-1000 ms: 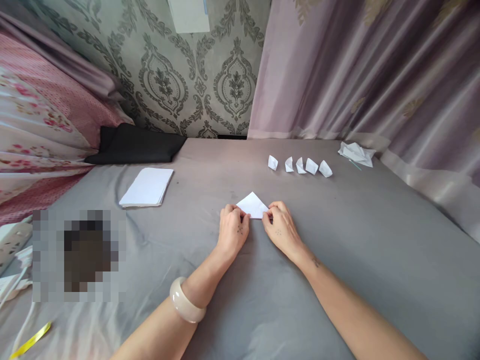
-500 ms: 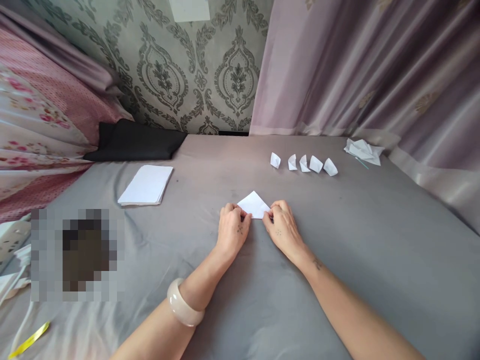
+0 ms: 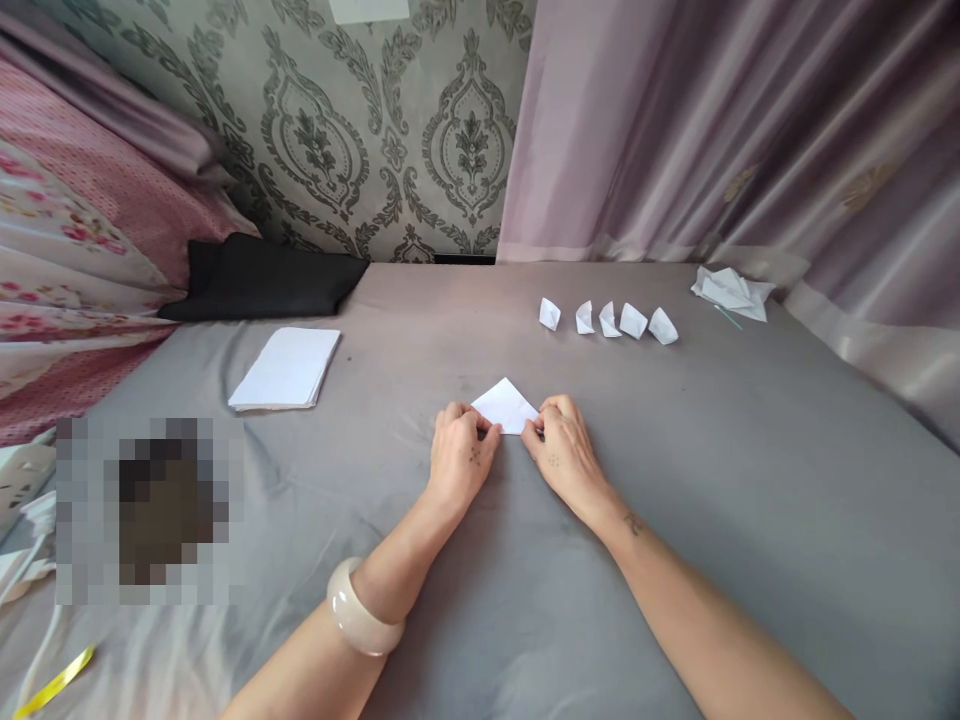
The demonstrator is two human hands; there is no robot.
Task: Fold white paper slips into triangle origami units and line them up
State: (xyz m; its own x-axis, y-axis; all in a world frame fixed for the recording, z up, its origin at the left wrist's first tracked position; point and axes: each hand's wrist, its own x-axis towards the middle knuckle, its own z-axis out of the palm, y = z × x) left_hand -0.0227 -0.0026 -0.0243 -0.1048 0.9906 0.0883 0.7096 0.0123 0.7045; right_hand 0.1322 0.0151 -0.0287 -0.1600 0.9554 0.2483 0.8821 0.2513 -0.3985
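Note:
A white sheet of paper (image 3: 506,406), folded into a triangle with its peak pointing away from me, lies on the grey cloth surface. My left hand (image 3: 463,447) pinches its left corner between thumb and fingers. At the opposite corner, my right hand (image 3: 561,440) holds the paper the same way. Both corners are hidden under the fingers. The near folded edge shows between my two thumbs. A pale bangle (image 3: 364,610) circles my left wrist.
Several small folded paper pieces (image 3: 609,320) stand in a row behind my right hand. A stack of white paper (image 3: 286,370) lies to the left. Farther off are a black cloth (image 3: 270,280) and crumpled white paper (image 3: 731,290). A power strip (image 3: 22,480) and yellow strip (image 3: 54,683) sit at left.
The view has shifted slightly. Both hands keep their grip on the paper's corners, and the fold looks the same.

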